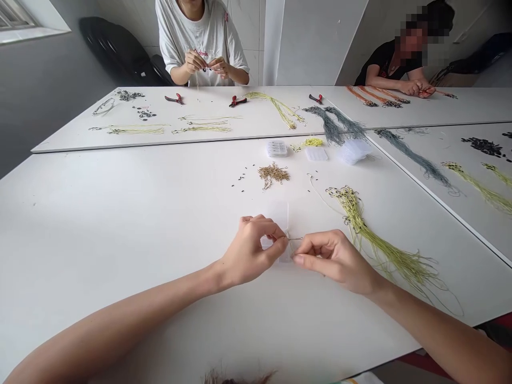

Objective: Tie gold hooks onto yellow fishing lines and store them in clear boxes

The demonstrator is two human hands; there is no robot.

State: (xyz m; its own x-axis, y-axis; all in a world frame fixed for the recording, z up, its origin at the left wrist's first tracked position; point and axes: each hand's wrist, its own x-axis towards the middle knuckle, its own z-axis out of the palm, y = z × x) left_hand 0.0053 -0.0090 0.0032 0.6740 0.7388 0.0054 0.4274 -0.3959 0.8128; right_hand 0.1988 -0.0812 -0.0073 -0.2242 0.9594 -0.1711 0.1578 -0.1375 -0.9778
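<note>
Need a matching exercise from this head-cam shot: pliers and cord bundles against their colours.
Items:
1. Pliers handles on the far table
2. Cord bundle beside the right hand
3. Cords by the seated co-worker's hands: strands at
4. Cords between the tables

Colours:
A. Orange
B. Yellow-green
C. Red
D. Grey-blue

Pairs: 1-C, 2-B, 3-A, 4-D

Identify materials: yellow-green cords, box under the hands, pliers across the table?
The cords look like thin coated or braided line, matte, falling in limp curves; fibre unclear. The box looks like clear plastic: see-through, faintly shiny. The pliers look like dark steel with glossy red plastic handles; too small to be sure.
</note>
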